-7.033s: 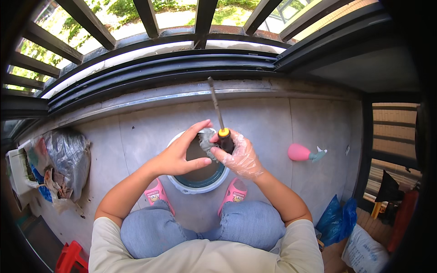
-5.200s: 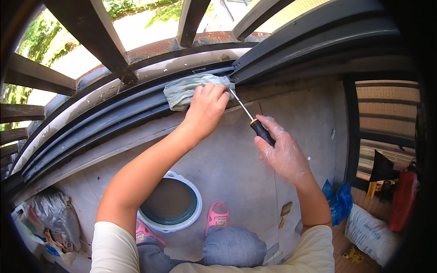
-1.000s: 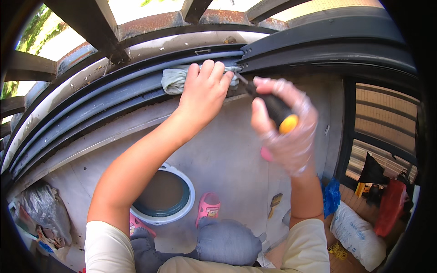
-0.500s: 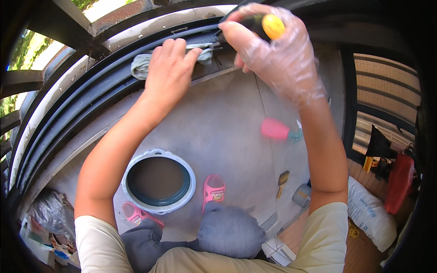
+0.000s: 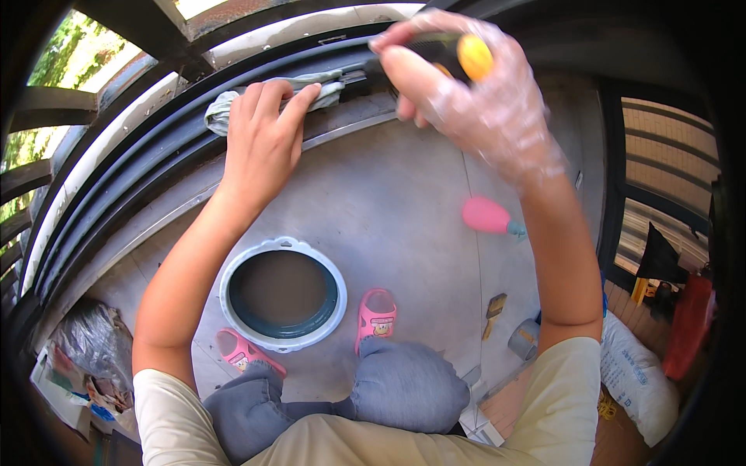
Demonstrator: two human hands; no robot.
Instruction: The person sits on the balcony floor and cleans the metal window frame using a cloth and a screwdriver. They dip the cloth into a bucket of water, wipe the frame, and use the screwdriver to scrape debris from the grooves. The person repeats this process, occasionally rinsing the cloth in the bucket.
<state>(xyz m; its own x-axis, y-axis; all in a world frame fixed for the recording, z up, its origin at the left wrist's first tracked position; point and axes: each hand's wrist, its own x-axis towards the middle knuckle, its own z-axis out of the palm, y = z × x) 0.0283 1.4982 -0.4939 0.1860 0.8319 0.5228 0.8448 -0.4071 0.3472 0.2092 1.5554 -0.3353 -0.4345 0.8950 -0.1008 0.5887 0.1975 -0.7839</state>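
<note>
Left of upper centre, my left fingers (image 5: 268,101) pinch the pale green rag (image 5: 221,113) onto the window track (image 5: 163,136), presumably steadying it; my plastic-gloved right fingers (image 5: 451,22) wrap the screwdriver (image 5: 475,57), its tip too blurred to place.

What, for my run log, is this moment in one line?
left hand: on cloth, at window track | right hand: gripping screwdriver | basin: on floor, holding murky liquid
</note>
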